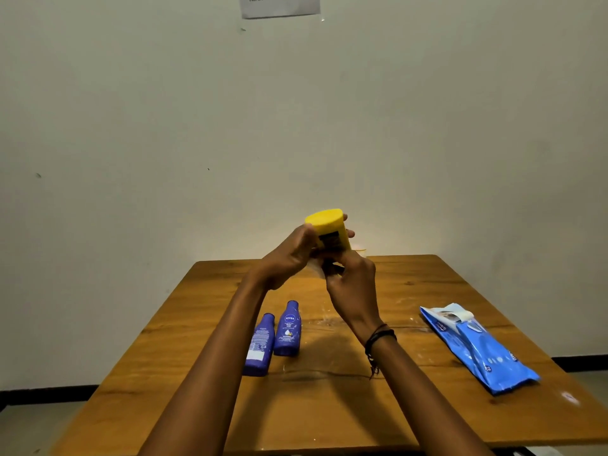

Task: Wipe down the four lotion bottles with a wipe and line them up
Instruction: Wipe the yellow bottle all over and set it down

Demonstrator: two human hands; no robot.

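Observation:
I hold a yellow lotion bottle (329, 228) up above the far end of the wooden table (411, 291), its flat base tipped toward me. My left hand (289, 255) grips its side. My right hand (352, 281) closes around its lower end, where a bit of white wipe (315, 269) shows between the hands. Two blue lotion bottles stand side by side on the table near my left forearm: one (289, 329) shows its front label, the other (260, 345) its back label. A fourth bottle is not visible.
A blue pack of wipes (477, 347) with its flap peeled open lies at the table's right side. A plain wall rises behind the table, with a paper sign (279, 4) at the top.

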